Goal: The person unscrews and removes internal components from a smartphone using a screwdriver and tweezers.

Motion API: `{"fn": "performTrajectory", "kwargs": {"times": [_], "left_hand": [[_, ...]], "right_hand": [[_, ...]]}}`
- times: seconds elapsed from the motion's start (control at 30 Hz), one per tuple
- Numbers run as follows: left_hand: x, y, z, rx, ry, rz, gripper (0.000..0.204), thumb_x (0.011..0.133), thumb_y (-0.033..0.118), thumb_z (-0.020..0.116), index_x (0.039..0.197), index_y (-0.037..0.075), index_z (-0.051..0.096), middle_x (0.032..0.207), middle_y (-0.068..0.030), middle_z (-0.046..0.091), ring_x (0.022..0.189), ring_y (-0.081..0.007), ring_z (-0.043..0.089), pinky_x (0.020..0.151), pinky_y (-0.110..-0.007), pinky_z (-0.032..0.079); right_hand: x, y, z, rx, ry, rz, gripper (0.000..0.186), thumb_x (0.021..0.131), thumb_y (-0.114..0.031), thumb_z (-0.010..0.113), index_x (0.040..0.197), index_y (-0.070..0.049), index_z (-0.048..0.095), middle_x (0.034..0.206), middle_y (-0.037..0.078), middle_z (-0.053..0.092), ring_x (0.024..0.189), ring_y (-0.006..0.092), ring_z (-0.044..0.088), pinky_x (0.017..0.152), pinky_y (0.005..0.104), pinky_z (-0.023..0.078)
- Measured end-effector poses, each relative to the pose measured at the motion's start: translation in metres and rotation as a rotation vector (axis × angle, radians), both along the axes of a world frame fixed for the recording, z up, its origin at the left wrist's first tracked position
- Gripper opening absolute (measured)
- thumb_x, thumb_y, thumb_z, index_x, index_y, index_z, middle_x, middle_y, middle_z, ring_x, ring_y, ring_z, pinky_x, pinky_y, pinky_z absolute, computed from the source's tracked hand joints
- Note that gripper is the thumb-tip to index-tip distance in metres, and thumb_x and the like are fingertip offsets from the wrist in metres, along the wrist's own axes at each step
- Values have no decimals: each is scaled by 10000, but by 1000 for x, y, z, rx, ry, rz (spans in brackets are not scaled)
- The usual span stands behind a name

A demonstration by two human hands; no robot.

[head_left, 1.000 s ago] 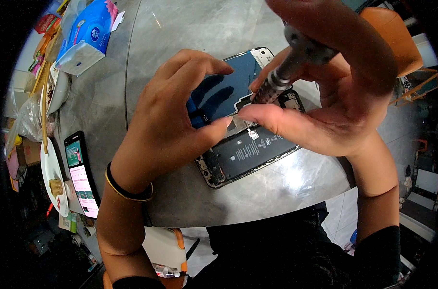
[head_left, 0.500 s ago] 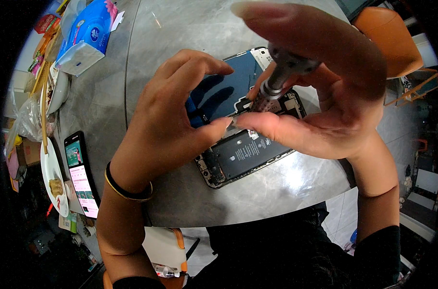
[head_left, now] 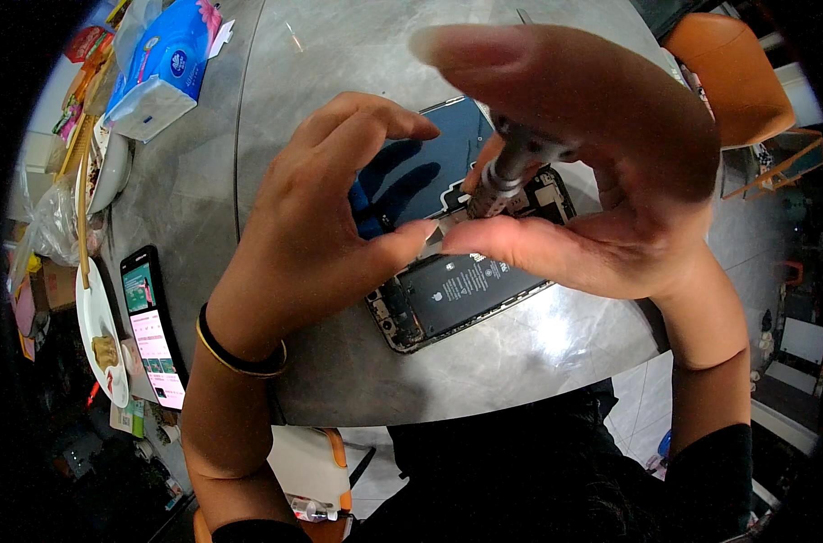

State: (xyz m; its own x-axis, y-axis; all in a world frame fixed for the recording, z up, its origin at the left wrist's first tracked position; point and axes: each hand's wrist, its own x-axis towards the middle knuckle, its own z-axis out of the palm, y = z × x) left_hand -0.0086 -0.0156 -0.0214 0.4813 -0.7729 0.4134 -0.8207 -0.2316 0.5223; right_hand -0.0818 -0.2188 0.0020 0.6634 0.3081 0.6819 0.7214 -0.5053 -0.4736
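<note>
An opened phone (head_left: 457,299) lies on the grey table, its battery and inner parts bare, with the dark screen panel (head_left: 439,145) raised on its far side. My left hand (head_left: 312,208) curves round the panel’s left side, thumb and bent fingers gripping near its edges. My right hand (head_left: 629,217) is closed on a silver screwdriver (head_left: 507,174), its index finger over the top and thumb low beside the shaft. The driver points down at the middle of the phone by the bracket; its tip is hidden behind my fingers.
At the left of the table (head_left: 339,380) are a blue tissue pack (head_left: 162,72), a bowl (head_left: 108,167), a white plate (head_left: 99,326) with food, plastic bags and a lit phone (head_left: 149,330). An orange chair (head_left: 737,77) stands beyond the right edge; another (head_left: 312,452) is below.
My right index finger has shifted left, then slightly down, and the screwdriver’s top has moved left, standing more upright. My left hand stays almost still.
</note>
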Motion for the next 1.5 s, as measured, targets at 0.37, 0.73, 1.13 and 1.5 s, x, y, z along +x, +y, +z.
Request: {"fn": "performTrajectory", "kwargs": {"times": [0.37,0.73,1.13,1.5], "left_hand": [[-3,1,0,-12,13,6,625,598,172,857,1133,21,571,1054,-107,648,1014,-234,615,903,-370,461],[-1,1,0,-19,81,-11,511,621,143,827,1068,48,597,1059,-111,640,1009,-254,611,887,-375,464],[-2,2,-3,-29,52,17,502,584,196,867,1000,70,616,1010,-117,641,1004,-274,607,864,-398,460],[-1,1,-1,-13,90,-7,565,605,159,835,1106,62,591,1070,-128,639,1026,-283,605,909,-399,450]], "right_hand": [[4,-10,11,-84,53,242,650,774,-72,685,1354,-66,390,1280,175,515,945,261,659,760,332,568],[-5,-13,-3,205,208,223,738,762,-26,726,1374,5,313,1342,265,451,951,259,665,754,332,595],[10,-16,1,39,80,424,720,775,-25,717,1379,33,330,1319,244,485,1006,273,646,801,353,565],[11,-19,4,-36,11,396,789,726,-35,764,1371,11,312,1272,246,507,1043,280,626,805,338,566]]}}
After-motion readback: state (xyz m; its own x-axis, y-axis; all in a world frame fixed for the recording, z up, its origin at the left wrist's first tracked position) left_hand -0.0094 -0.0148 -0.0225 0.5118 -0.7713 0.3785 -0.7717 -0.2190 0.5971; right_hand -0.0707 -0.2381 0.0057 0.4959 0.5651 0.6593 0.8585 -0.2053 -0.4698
